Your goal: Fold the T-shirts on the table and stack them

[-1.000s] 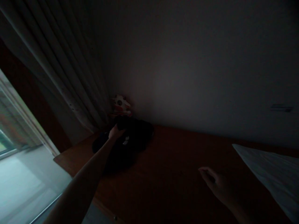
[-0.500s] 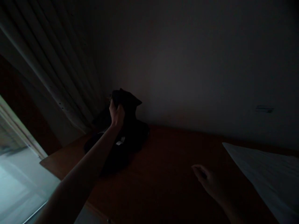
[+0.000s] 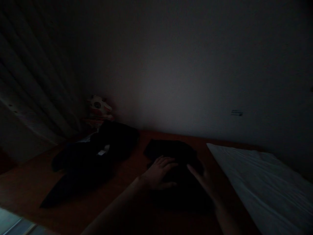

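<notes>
A black piece of clothing lies on the brown tabletop in front of me; its exact kind is lost in the dark. My left hand rests on its left part with fingers spread. On the right edge of the same cloth is my right hand, its thumb apart from the fingers, which are partly hidden in shadow. Further left lies a heap of dark clothes with a small white tag showing.
A white cloth is spread on the right side of the table. In the back left corner stands a white and red object, its kind unclear. A curtain hangs at the left, and a plain wall rises behind.
My left hand has brought a black garment from the heap to the middle of the table. My right hand has come onto it too. The view has turned rightward.
</notes>
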### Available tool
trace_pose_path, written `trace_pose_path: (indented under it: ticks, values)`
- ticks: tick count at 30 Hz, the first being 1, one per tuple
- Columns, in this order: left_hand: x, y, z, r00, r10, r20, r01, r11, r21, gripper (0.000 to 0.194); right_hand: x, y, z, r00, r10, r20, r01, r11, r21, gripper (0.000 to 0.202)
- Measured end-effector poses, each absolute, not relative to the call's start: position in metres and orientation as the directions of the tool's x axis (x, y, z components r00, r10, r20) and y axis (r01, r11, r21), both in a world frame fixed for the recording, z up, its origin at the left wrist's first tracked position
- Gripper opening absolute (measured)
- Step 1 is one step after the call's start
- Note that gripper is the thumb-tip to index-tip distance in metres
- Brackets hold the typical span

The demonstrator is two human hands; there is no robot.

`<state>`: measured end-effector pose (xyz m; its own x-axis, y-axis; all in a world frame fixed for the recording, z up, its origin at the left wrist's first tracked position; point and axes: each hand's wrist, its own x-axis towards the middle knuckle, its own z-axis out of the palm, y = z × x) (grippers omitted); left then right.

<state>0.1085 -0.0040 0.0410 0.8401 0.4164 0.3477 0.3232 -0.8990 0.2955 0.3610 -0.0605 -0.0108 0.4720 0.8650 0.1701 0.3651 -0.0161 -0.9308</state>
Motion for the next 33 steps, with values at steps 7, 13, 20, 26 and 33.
trace_pose_path:
  ticks: [7, 13, 20, 26, 33]
  values:
    - [0.073, 0.041, -0.004, 0.508, 0.793, 0.337, 0.699, -0.608, 0.377, 0.065, 0.371, -0.06, -0.003, 0.472, 0.88, 0.058, 0.308, -0.102, -0.946, 0.064]
    - [0.07, 0.043, 0.001, 0.365, 0.872, 0.327, 0.58, -0.487, 0.652, 0.015, 0.385, -0.072, 0.002, 0.307, 0.949, 0.075, 0.239, -0.001, -0.971, 0.051]
    - [0.065, 0.04, 0.033, -0.221, 0.833, 0.507, 0.236, -0.459, 0.857, 0.039, 0.379, -0.067, 0.008, 0.513, 0.751, 0.416, 0.59, 0.044, -0.806, 0.043]
    - [0.088, 0.021, 0.012, 0.284, 0.859, 0.427, 0.415, -0.511, 0.753, 0.037, 0.339, -0.081, 0.008, 0.136, 0.91, 0.391, 0.719, 0.181, -0.671, 0.074]
    - [0.089, 0.007, 0.011, 0.475, 0.717, 0.51, 0.474, -0.697, 0.538, 0.043, 0.335, -0.072, -0.011, 0.29, 0.918, 0.271, 0.585, 0.054, -0.809, 0.043]
